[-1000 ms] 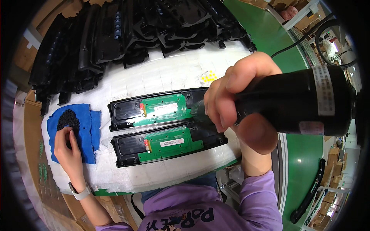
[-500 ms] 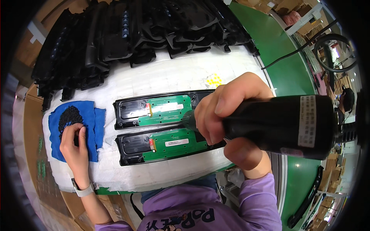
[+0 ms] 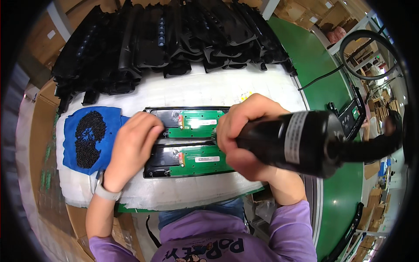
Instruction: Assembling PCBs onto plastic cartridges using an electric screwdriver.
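Left hand (image 3: 133, 146) flat, fingers loosely spread, on upper board (image 3: 194, 123) to steady it; right hand (image 3: 244, 135) grips driver (image 3: 297, 142), tip at boards; we note screws (image 3: 89, 137) beside

Single fisheye view from the head, looking steeply down onto a white-padded worktable (image 3: 196, 89) from close above. Picture upright, unmirrored; straight edges bowed toward a dark round rim. Near edge of the table at the lower middle, with the purple shirt (image 3: 205, 240) just beneath the lens. Forearms entering from the lower edge, left hand (image 3: 133, 146) and right hand (image 3: 244, 135) near centre. Black driver (image 3: 297, 142) very close to the lens, looming large at right. Far side of the table toward the top, green conveyor (image 3: 345, 196) curving down the right. No second view to share anything with.
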`<state>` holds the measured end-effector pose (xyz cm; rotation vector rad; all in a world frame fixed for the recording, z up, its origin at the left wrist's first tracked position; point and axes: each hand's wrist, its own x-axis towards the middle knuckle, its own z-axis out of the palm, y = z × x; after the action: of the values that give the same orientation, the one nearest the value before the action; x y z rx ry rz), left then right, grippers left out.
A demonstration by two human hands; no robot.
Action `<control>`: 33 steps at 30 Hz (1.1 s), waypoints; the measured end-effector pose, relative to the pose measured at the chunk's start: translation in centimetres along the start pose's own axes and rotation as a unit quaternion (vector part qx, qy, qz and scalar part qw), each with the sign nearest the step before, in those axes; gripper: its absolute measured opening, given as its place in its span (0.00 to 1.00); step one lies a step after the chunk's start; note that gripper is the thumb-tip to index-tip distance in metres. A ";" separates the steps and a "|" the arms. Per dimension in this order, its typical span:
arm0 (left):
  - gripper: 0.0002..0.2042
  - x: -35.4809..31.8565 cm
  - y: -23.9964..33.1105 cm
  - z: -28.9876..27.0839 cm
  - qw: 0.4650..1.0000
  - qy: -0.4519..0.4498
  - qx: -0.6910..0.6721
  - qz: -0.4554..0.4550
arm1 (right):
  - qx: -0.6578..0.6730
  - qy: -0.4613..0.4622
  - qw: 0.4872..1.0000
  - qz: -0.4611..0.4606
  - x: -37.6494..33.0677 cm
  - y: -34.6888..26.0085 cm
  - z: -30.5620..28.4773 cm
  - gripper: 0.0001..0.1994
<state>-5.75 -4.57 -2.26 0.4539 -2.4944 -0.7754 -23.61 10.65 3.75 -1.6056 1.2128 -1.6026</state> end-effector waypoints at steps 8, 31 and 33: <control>0.04 0.2 0.6 1.9 0.999 -0.013 0.035 0.009 | 0.074 0.066 0.995 -0.013 -0.4 1.5 -0.6 0.17; 0.03 -0.2 2.8 3.0 0.977 -0.038 -0.210 -0.013 | 0.384 0.155 0.904 -0.110 0.3 2.8 -2.2 0.20; 0.04 -0.3 2.8 3.0 0.972 -0.039 -0.229 -0.032 | 0.380 0.159 0.905 -0.107 0.2 2.8 -2.1 0.21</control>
<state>-7.57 -0.88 -2.88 0.3404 -2.2743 -1.3738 -26.23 9.64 1.65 -1.0080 0.4222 -2.1765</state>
